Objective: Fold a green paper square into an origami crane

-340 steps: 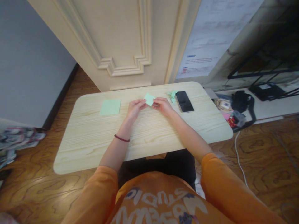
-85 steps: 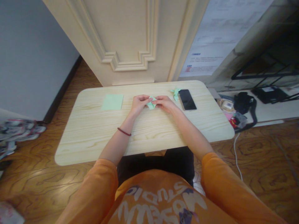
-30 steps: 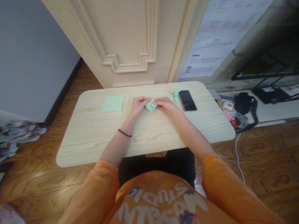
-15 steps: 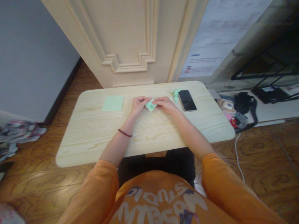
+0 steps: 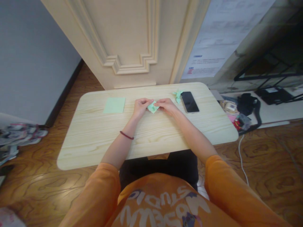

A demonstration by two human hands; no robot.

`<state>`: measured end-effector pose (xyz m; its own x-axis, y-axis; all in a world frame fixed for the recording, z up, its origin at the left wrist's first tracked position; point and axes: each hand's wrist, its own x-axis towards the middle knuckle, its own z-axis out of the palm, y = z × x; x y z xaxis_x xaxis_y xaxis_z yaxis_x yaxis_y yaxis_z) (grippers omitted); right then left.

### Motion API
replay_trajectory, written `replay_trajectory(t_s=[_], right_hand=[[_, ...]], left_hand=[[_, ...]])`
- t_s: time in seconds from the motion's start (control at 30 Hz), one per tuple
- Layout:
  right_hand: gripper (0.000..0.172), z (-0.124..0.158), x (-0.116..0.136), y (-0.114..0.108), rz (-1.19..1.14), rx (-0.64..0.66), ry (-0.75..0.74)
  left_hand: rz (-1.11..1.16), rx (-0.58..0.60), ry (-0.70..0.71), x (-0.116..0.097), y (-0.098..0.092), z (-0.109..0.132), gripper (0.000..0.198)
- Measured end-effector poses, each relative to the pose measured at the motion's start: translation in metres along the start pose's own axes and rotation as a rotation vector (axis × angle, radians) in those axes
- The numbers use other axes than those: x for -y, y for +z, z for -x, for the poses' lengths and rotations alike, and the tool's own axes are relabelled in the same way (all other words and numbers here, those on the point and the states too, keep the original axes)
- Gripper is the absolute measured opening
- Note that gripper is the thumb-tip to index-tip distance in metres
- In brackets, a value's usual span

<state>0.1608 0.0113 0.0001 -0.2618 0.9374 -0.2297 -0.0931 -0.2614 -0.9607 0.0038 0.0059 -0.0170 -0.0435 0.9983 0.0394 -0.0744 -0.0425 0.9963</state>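
Note:
Between my two hands is a small folded piece of light green paper [image 5: 153, 107], with one corner pointing toward me. My left hand [image 5: 141, 106] pinches its left side between thumb and fingers. From the other side my right hand [image 5: 166, 105] grips the right edge, its fingertips close to the left thumb. Parts of the paper's upper edge are hidden under the fingers. A flat green paper sheet [image 5: 114, 105] lies to the left of my left hand. Beyond my right hand rests a folded green paper figure [image 5: 178, 96], close against a phone.
The dark-screened phone [image 5: 190, 102] lies at the right on the pale wooden table [image 5: 94, 138]. A cream panelled surface [image 5: 127, 37] rises behind the table's far edge. Right of the table, a low shelf [image 5: 272, 110] bears a black bag and small items. A white cable [image 5: 240, 157] hangs there.

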Motion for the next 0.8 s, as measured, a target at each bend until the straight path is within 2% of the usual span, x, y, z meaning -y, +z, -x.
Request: replay_trajectory(t_s=[0.37,0.53,0.8], right_hand=[[0.025,-0.0037,-0.0051,-0.0008,0.012,-0.019,-0.036],[0.022,-0.0031,-0.0047,-0.0028,0.0,-0.002,-0.032],[0.026,-0.0053,-0.0078,-0.0053,0.017,0.032,-0.046]], left_hand=[[-0.002,0.011,0.0,0.0034,-0.0017,-0.0009,0.043],[0.032,0.086,-0.088,0.0004,-0.0053,-0.0006,0.046],[0.047,0.056,-0.128,-0.0009,-0.0039,0.0006,0.046]])
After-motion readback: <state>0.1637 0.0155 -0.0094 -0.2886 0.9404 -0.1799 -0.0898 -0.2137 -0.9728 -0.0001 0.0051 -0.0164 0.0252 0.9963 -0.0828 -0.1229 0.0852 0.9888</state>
